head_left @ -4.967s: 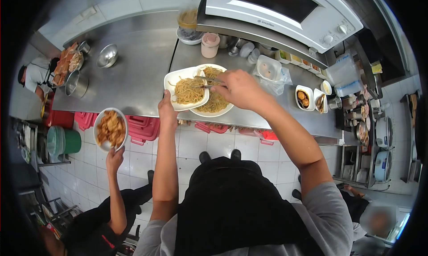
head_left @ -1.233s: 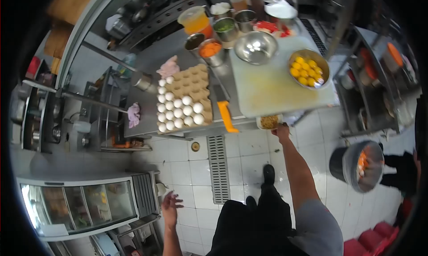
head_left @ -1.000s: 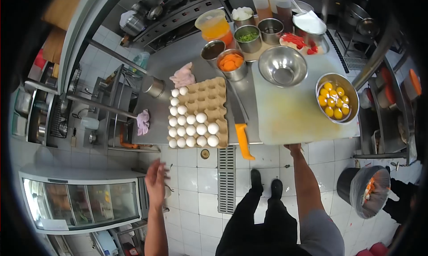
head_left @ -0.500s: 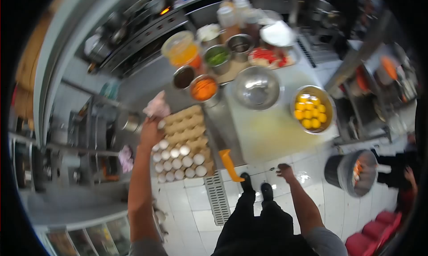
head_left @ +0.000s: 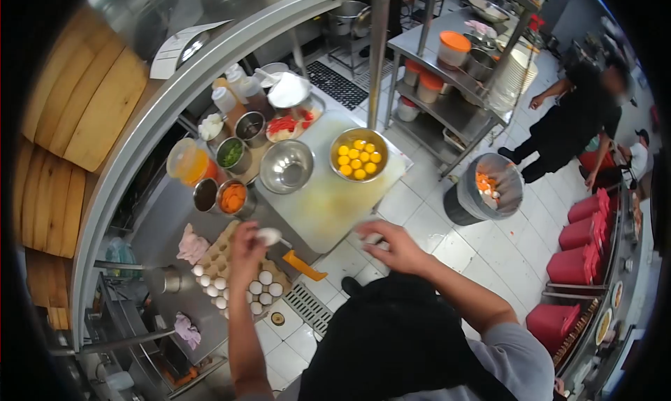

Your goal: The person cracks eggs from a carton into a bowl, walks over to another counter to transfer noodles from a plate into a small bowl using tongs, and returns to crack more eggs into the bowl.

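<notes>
My left hand [head_left: 244, 249] is closed on a white egg [head_left: 269, 236], held above the right side of the egg carton. The cardboard carton [head_left: 220, 251] holds several white eggs [head_left: 265, 276] and has bare cups at its far part. My right hand [head_left: 397, 246] is raised to the right of the cutting board [head_left: 318, 223], its fingers curled around something whitish and blurred. Near the board's far right corner, a metal bowl [head_left: 358, 155] holds several yolks. An empty metal bowl [head_left: 287, 167] stands left of it. An orange-handled knife [head_left: 305, 266] lies beside the carton.
Metal containers hold carrots [head_left: 233, 198] and chopped greens [head_left: 231, 154]; squeeze bottles [head_left: 227, 100] stand behind. A lined bin [head_left: 482, 191] is on the floor at right. Beyond it stands a person [head_left: 573, 121]. Red containers [head_left: 573, 265] line the far right.
The view has swung to the right. My left hand has come off the carton's far left edge with an egg. My right hand has risen from low over the floor, its fingers now curled.
</notes>
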`<state>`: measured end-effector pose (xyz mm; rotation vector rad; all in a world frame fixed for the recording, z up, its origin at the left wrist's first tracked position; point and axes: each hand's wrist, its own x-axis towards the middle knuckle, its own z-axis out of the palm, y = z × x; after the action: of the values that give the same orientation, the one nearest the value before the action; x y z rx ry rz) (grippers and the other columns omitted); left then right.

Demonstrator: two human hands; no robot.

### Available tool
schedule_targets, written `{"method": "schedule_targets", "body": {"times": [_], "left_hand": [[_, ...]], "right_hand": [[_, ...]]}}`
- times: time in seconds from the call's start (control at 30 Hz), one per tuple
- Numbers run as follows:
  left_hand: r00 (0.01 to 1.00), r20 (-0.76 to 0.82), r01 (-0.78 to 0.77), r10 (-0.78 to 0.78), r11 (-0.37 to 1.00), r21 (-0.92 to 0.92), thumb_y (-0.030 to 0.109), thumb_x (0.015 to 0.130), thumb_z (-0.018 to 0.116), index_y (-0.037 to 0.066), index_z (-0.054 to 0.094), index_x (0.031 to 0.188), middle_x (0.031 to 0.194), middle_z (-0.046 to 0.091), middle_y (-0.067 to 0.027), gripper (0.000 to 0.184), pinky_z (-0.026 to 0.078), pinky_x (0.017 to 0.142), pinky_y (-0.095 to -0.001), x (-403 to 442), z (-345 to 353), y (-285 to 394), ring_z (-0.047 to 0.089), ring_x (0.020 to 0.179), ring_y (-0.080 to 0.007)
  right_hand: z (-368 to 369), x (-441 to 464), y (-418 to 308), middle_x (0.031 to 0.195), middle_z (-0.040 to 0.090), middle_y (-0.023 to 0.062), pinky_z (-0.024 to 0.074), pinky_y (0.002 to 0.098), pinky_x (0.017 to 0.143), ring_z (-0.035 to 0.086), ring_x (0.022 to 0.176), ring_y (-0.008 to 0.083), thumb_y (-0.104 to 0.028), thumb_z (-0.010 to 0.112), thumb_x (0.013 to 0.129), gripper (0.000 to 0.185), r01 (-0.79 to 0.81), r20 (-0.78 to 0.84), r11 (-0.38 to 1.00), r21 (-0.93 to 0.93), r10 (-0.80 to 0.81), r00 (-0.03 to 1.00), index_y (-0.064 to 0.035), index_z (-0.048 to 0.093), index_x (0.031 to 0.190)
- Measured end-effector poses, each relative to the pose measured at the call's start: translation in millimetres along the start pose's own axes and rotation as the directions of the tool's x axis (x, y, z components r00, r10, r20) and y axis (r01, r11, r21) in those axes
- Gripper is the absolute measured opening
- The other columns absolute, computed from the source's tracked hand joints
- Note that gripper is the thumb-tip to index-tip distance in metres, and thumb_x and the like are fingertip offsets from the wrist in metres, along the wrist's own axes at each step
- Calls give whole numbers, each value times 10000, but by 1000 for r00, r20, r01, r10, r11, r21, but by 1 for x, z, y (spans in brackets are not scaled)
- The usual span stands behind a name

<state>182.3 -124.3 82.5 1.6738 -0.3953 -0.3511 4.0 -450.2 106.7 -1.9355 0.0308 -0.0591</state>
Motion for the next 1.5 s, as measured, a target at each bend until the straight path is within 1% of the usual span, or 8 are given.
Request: {"method": "schedule_targets", "body": {"times": [0.23,0.47,0.73,0.93,1.0,1.13,1.3,1.5], "left_hand": [[930,362,142,-64,971,-193,99,959,567,26,428,1314,961,664,-117,388,533,722,-277,83,181,44,645,837,-159],[970,224,117,-95,989,-86,206,1006,543,3,466,1330,985,679,-133,390,532,691,-269,147,239,56,657,816,-154],[967,76,248,-243,967,-63,175,1016,521,-5,567,1225,967,678,-117,280,534,691,-269,144,252,36,655,802,-152],[975,-40,216,-219,974,-67,182,1014,526,-11,580,1213,977,680,-109,282,541,692,-273,149,253,39,656,816,-149],[977,-67,195,-201,977,-85,188,1014,528,-13,582,1210,989,681,-109,286,543,693,-273,160,255,45,658,825,-150],[987,-60,147,-152,986,-81,191,998,558,-9,580,1239,1054,681,-106,315,543,700,-264,176,253,49,651,872,-148],[999,50,5,-12,990,140,103,945,619,80,569,1341,1057,672,-63,400,517,685,-245,173,239,38,614,869,-105],[971,194,157,-141,985,-68,93,917,648,18,622,1256,991,675,-38,348,508,672,-241,182,227,9,600,775,-94]], "right_hand": [[-48,68,6,1097,630,152,559,331,749,646,946,281,-114,677,869,431,262,-64,961,-92,-268,961,-34,554,1275],[-152,193,90,993,662,91,532,268,702,614,820,124,-158,550,983,396,275,-605,807,522,124,786,7,487,1338],[-160,282,143,995,661,38,485,241,667,564,809,87,-248,544,997,392,169,-573,930,326,52,818,-70,557,1346],[-187,252,136,1011,665,56,471,249,709,549,796,94,-204,552,982,342,15,-305,686,727,304,902,-48,582,1285],[-194,241,150,1080,662,111,478,243,709,561,802,122,-219,515,1001,353,-168,111,217,962,250,962,-21,533,1292],[-179,205,119,1136,636,188,493,260,717,574,805,152,-232,469,1021,356,-426,414,5,905,220,883,26,506,1263],[-136,199,118,989,670,69,489,238,679,571,769,99,-276,518,1009,307,-607,582,287,741,177,794,-31,567,1189],[-121,213,121,932,685,44,494,234,665,604,750,100,-314,560,993,287,-681,632,473,558,289,719,-62,606,1122]]}}
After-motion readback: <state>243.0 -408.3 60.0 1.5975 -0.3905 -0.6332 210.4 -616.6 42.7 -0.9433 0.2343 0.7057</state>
